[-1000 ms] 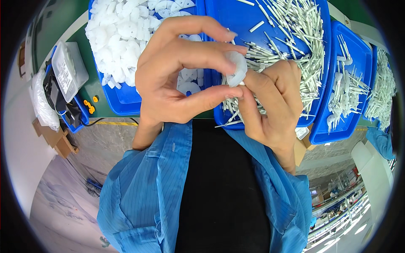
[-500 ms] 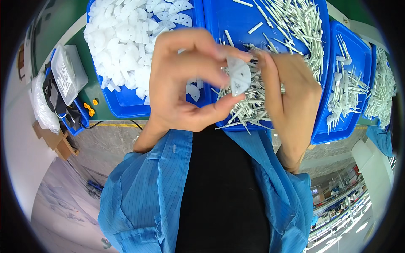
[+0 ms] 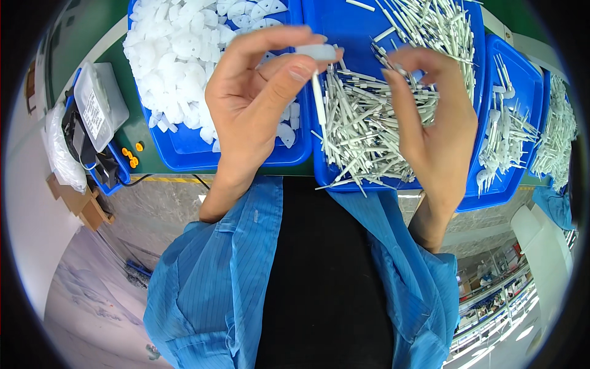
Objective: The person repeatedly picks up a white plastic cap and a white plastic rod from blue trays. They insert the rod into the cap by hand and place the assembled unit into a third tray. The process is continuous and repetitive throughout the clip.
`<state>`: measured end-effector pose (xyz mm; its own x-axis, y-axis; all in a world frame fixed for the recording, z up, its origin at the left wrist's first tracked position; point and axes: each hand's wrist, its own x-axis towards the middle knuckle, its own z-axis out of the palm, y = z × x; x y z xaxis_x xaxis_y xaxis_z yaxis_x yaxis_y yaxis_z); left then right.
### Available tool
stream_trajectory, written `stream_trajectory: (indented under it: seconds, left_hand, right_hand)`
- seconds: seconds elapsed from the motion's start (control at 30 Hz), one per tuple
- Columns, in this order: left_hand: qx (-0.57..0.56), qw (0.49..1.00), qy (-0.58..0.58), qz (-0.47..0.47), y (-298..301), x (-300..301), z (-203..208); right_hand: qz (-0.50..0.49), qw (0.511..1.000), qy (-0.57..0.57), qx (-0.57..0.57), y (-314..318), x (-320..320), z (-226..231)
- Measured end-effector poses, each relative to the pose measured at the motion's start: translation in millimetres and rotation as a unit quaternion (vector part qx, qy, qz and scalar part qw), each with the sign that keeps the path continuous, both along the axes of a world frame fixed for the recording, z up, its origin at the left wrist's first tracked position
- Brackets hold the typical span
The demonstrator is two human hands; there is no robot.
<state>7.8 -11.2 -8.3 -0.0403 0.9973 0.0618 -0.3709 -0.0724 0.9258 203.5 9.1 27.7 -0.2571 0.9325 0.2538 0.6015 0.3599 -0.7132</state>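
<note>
Turned edge-on since half a second ago: white plastic piece, pinched between thumb and fingers of the left hand. White stick hangs just below the pinch. Right hand has drawn off rightward; fingertips blurred, can't tell whether they hold anything. Below the grip, rightward: blue tray of white sticks. Leftward: second blue tray, heaped with white pieces.

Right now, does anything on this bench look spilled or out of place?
Yes, mildly: small orange pieces lie loose on the green bench, outside the blue trays. Some white rods also jut over their tray's near rim. Nothing looks clearly damaged.
</note>
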Motion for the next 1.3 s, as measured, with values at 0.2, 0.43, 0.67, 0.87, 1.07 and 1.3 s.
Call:
stream_trajectory:
  seconds: [0.2,0.43,0.67,0.87,1.07,1.3]
  left_hand:
    - [-0.009,1.0,0.006,-0.011,0.6,4.4,6.4]
    - [0.02,0.999,-0.039,-0.022,-0.2,7.2,2.0]
    - [0.033,0.997,-0.039,-0.062,-2.0,6.3,1.3]
    - [0.061,0.995,-0.06,-0.043,-4.4,10.7,3.2]
    - [0.125,0.991,0.046,-0.023,-3.8,0.8,4.4]
    - [0.091,0.994,0.059,-0.014,-5.0,4.3,11.3]
  right_hand:
    - [0.001,0.974,0.118,-0.192,-34.5,-26.0,17.1]
    - [-0.026,0.997,0.02,-0.064,-35.8,-35.5,2.9]
    - [-0.055,0.997,0.034,-0.05,-38.7,-37.7,5.5]
    - [-0.028,0.983,0.079,-0.163,-38.6,-33.0,16.0]
    - [0.028,0.973,0.132,-0.185,-35.7,-29.6,10.7]
    - [0.062,0.934,0.293,-0.193,-29.9,-29.6,-3.4]
